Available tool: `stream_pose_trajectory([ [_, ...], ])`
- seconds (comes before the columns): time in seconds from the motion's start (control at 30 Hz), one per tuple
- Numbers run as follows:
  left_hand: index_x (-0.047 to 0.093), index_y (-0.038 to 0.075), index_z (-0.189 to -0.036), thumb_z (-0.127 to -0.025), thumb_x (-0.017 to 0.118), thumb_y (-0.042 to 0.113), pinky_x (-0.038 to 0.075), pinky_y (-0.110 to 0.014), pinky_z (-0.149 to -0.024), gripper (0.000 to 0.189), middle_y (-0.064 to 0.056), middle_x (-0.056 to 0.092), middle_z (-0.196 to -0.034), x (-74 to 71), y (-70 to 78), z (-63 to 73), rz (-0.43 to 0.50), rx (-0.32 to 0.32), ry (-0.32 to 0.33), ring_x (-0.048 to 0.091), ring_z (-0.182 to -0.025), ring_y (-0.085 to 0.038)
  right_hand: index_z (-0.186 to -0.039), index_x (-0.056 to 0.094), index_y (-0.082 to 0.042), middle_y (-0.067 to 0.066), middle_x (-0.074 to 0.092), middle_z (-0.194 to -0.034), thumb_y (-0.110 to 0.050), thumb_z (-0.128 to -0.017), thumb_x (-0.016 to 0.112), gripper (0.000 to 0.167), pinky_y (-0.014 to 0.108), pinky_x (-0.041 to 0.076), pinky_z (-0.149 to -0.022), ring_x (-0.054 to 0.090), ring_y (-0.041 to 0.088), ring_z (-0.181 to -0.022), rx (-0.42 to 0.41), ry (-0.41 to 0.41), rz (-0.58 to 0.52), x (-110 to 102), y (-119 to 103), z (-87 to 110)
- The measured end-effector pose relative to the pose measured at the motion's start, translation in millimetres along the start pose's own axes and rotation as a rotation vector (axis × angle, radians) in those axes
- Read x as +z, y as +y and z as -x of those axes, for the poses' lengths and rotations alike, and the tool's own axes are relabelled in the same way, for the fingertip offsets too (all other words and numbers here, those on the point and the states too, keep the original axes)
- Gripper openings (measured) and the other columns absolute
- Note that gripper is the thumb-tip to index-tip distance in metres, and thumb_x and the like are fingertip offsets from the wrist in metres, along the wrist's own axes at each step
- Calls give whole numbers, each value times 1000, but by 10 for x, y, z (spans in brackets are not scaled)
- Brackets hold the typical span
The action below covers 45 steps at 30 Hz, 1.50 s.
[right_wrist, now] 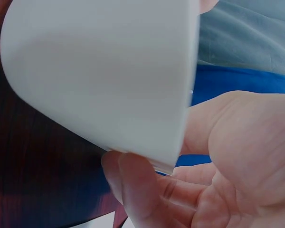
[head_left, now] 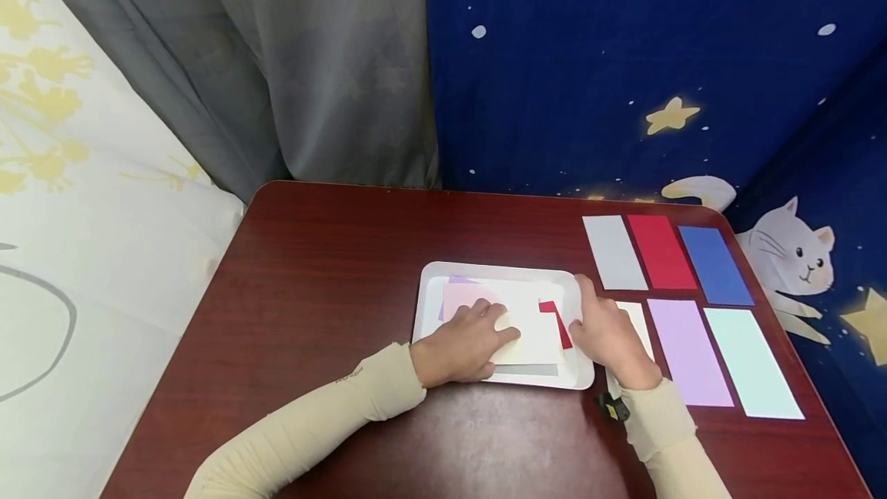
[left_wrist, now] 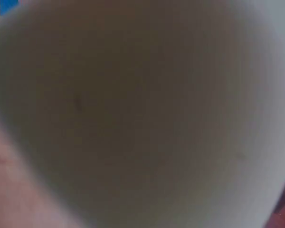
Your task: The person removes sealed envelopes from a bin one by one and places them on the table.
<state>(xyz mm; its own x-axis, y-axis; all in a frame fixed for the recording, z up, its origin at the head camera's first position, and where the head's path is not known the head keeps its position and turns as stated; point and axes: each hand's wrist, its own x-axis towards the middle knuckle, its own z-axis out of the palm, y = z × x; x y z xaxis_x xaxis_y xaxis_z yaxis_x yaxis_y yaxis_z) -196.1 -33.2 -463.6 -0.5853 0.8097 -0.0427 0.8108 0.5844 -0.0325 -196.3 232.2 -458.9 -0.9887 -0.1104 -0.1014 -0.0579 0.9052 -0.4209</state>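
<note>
A white tray (head_left: 585, 372) stands on the table with several loose paper cards in it: a cream card (head_left: 533, 345) on top, and parts of pink (head_left: 455, 296), purple (head_left: 459, 279), grey (head_left: 533, 370) and red (head_left: 563, 333) ones around it. My left hand (head_left: 467, 341) rests palm down on these cards, fingers spread. At the tray's right side my right hand (head_left: 610, 333) grips the rim; the right wrist view shows its fingers (right_wrist: 137, 183) curled around the tray's edge. The left wrist view is blocked by a blurred pale shape, seemingly sleeve cloth.
Right of the tray lie paper rectangles in two rows: light grey (head_left: 615, 252), red (head_left: 661, 252) and blue (head_left: 716, 264) behind; white (head_left: 636, 322), lilac (head_left: 691, 353) and mint (head_left: 754, 363) in front. The dark red table (head_left: 312, 276) meets curtains (head_left: 346, 60) at its far edge.
</note>
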Motion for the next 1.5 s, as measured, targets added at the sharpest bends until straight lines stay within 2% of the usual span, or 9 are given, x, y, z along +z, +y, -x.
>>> stream_pose_trajectory([
  [0.5,67,24,-148,-92,81,35,57,-42,-86,58,-12,57,-149,-38,-47,37,56,-11,43,58,-124,-32,-160,31,9,36,71,-103,0,-93,67,77,58,58,-69,72,40,-73,-7,0,-2,-10,-2,-1],
  [0.77,67,24,-147,-92,80,37,55,-42,-85,59,-10,60,-146,-74,-70,71,28,-7,78,58,-124,-31,-161,30,8,38,71,-109,-2,-94,67,77,61,57,-73,73,45,-78,0,-16,-3,-13,1,4],
  [1.03,67,22,-148,-90,80,37,55,-44,-88,61,-11,61,-145,-129,-135,104,5,-18,125,59,-125,-32,-160,31,8,39,70,-107,-2,-93,66,77,62,56,-70,72,45,-75,-16,-9,-2,-23,5,0],
  [1.27,65,21,-150,-92,79,38,55,-48,-93,62,-11,60,-148,-167,-199,113,24,-41,103,58,-128,-33,-160,31,8,38,70,-106,-1,-93,67,76,62,57,-72,73,44,-75,-23,-9,-4,-26,16,-5],
  [1.5,65,18,-151,-92,78,35,55,-50,-95,62,-13,58,-150,-222,-278,134,101,-79,99,56,-131,-34,-158,32,9,37,71,-104,1,-91,66,76,62,56,-70,72,44,-74,-42,6,-8,-18,22,1],
])
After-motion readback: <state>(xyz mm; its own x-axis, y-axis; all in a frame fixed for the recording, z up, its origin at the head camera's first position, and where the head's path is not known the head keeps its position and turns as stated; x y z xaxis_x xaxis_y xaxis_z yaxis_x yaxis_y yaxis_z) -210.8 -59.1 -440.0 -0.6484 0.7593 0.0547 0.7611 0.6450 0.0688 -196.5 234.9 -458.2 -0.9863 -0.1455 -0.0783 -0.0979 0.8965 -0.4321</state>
